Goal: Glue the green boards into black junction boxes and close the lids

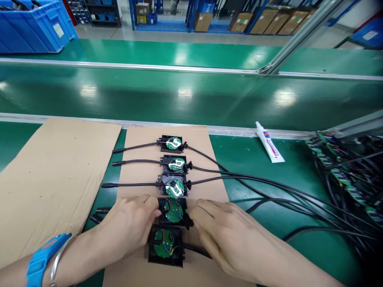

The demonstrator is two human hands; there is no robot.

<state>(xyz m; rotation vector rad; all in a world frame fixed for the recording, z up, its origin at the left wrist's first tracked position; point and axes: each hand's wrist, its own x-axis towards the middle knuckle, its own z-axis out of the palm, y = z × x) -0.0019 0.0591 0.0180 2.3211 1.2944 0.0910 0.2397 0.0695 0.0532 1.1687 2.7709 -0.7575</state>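
Several small black housings with round green circuit boards lie in a column on a cardboard sheet (140, 139), each with black cables running out left and right. My left hand (131, 227) and my right hand (221, 231) press from either side on the fourth housing (173, 211), fingers curled against its edges. The nearest housing (165, 244) lies just below, between my wrists. The three farther housings (175, 187) carry white paste on their boards. A blue wristband and a metal bangle sit on my left wrist.
A white tube with red print (269, 142) lies at the right by the conveyor rail. A heap of cabled parts (344, 179) fills the right edge. A larger cardboard sheet (50, 175) lies left. Blue crates (32, 24) stand beyond the green belt.
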